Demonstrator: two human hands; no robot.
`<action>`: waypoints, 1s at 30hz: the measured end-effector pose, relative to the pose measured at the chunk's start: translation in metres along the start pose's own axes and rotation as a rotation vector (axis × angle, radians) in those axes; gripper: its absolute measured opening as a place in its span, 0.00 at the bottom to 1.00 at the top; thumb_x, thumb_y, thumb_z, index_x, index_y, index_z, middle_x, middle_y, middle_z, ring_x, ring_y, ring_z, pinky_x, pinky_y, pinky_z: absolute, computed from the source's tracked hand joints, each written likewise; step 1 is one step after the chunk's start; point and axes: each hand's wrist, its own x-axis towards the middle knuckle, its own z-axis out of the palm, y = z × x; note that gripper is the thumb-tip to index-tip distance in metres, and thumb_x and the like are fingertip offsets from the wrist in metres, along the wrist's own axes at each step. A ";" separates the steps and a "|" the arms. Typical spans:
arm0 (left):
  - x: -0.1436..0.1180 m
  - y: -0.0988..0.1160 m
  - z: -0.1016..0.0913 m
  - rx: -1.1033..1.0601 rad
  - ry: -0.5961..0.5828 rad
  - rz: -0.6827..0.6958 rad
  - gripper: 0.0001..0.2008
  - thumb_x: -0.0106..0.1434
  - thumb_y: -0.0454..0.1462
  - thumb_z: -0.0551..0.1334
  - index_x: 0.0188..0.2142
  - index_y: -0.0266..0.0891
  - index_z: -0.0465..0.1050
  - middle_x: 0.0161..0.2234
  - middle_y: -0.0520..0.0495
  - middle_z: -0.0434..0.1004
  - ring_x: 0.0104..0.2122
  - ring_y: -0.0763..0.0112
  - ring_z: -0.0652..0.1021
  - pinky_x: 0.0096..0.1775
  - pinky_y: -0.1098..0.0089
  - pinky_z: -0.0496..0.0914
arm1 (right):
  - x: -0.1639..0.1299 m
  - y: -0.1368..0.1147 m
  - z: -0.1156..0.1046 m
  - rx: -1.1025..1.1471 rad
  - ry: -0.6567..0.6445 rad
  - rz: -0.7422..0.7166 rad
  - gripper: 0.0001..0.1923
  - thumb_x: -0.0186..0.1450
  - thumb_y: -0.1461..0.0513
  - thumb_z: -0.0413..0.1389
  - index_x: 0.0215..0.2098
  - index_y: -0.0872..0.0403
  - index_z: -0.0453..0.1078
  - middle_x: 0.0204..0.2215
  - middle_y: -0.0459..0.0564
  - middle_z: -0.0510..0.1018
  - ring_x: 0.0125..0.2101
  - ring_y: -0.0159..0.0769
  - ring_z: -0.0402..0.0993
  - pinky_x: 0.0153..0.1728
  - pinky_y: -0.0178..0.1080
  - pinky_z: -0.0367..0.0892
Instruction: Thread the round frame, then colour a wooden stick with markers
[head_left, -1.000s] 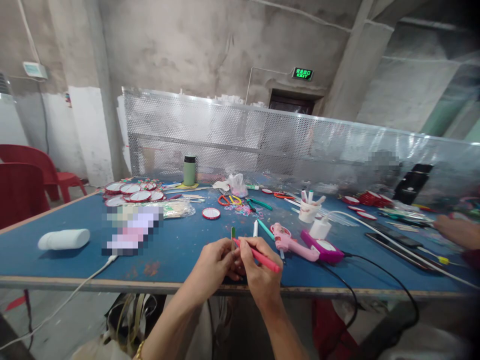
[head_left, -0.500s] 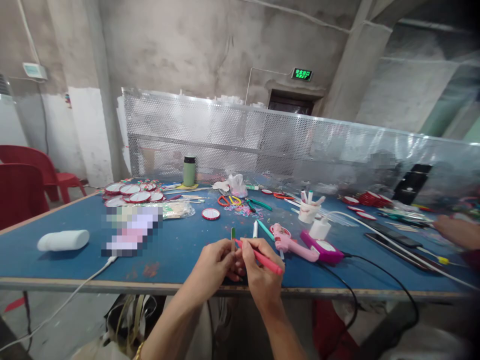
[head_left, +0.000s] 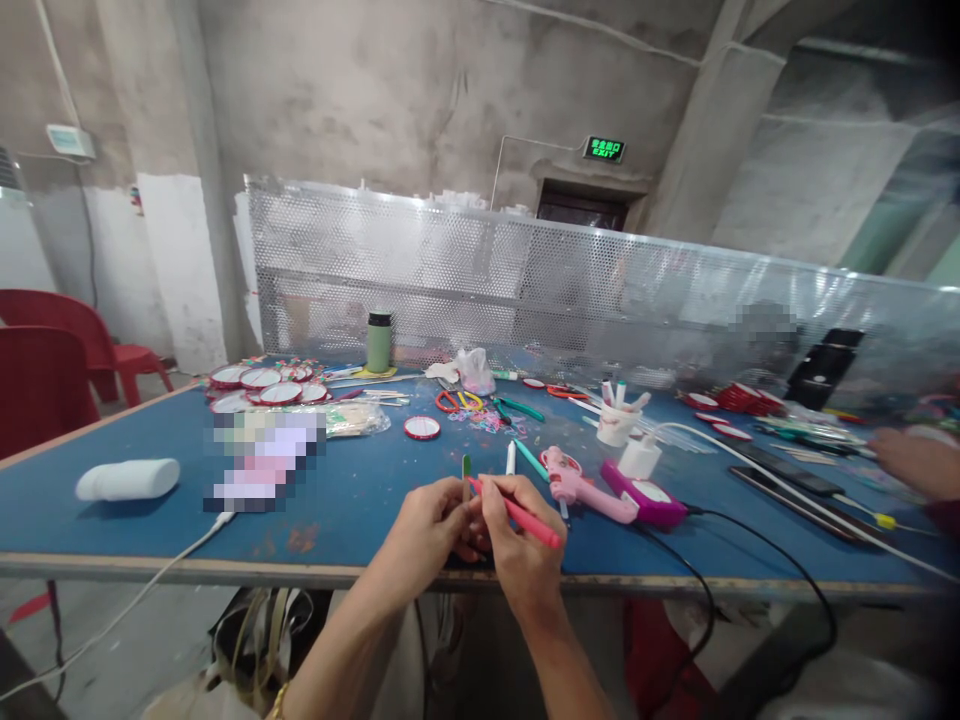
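My left hand (head_left: 431, 525) is closed on a small flat wooden stick (head_left: 466, 467) with a green-coloured upper end, held upright near the table's front edge. In my right hand (head_left: 525, 545) is a pinkish-red marker pen (head_left: 534, 524), gripped as for writing. Its tip meets the stick, or lies very close to it; my fingers partly hide the contact. Just beyond my hands lie a white pen (head_left: 511, 457) and a teal marker (head_left: 530, 460). A pink glue gun (head_left: 585, 490) rests to the right, beside a purple box (head_left: 651, 503).
Round red-rimmed discs (head_left: 281, 392) pile up at the left, near a phone (head_left: 262, 465) and a white bottle (head_left: 129, 480). Pliers (head_left: 517, 408) lie at the back. A cup of pens (head_left: 621, 422) stands right; a white cable crosses there. Another person's hand (head_left: 911, 462) is far right.
The marker pen and my right hand have shifted very slightly, its rear end a little to the left. The other person's hand at the far right has moved a little.
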 end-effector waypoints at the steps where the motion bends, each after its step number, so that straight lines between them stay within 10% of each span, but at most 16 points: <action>1: 0.000 0.000 0.000 0.003 -0.001 0.002 0.18 0.60 0.51 0.61 0.28 0.38 0.64 0.25 0.52 0.70 0.22 0.72 0.74 0.28 0.68 0.75 | 0.000 0.000 0.000 -0.010 0.004 -0.017 0.10 0.68 0.59 0.55 0.31 0.54 0.73 0.22 0.45 0.77 0.21 0.31 0.73 0.23 0.32 0.70; 30: 0.000 0.001 0.001 -0.013 0.012 -0.013 0.19 0.59 0.52 0.63 0.29 0.37 0.69 0.24 0.52 0.71 0.23 0.71 0.75 0.28 0.68 0.75 | 0.000 0.000 0.001 0.009 0.028 0.020 0.11 0.68 0.58 0.55 0.31 0.54 0.73 0.22 0.45 0.76 0.18 0.30 0.71 0.20 0.31 0.70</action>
